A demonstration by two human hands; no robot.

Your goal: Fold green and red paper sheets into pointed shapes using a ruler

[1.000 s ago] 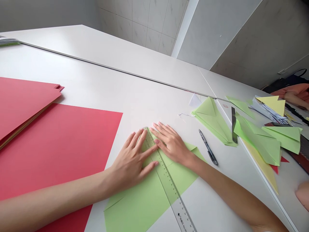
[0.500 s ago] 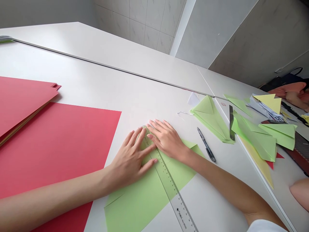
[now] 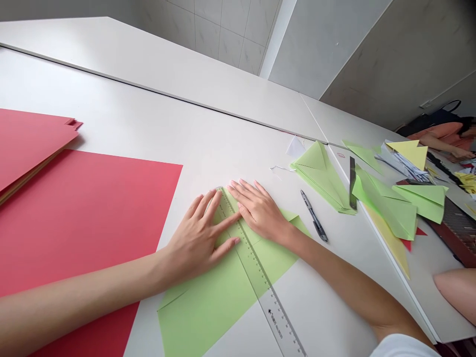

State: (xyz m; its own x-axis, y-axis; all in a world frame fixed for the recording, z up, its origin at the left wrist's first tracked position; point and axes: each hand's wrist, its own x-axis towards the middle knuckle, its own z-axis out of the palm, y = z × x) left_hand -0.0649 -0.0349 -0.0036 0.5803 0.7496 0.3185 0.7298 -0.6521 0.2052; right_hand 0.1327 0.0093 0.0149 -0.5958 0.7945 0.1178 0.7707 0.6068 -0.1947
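Observation:
A clear ruler (image 3: 260, 277) lies slantwise across a folded green paper sheet (image 3: 208, 307), its lower end past the paper's edge. My left hand (image 3: 201, 235) rests with spread fingers on the ruler's upper part and the paper left of it. On the ruler's right side, my right hand (image 3: 258, 210) lies flat on the green paper, fingers stretched out toward the paper's top corner. The left index or middle finger nearly meets the right thumb over the ruler; whether they touch, I cannot tell.
Left are a large red sheet (image 3: 92, 213) and a red paper stack (image 3: 29, 144). Rightward lie a pen (image 3: 314, 215), folded green papers (image 3: 323, 173), a dark ruler (image 3: 352, 183) and a yellow sheet (image 3: 388, 238). Another person's arm (image 3: 442, 144) shows far right.
The view has shifted slightly, so the table items appear a little higher and further left. Both hands stay on the paper and ruler; my right thumb has drawn closer to its other fingers.

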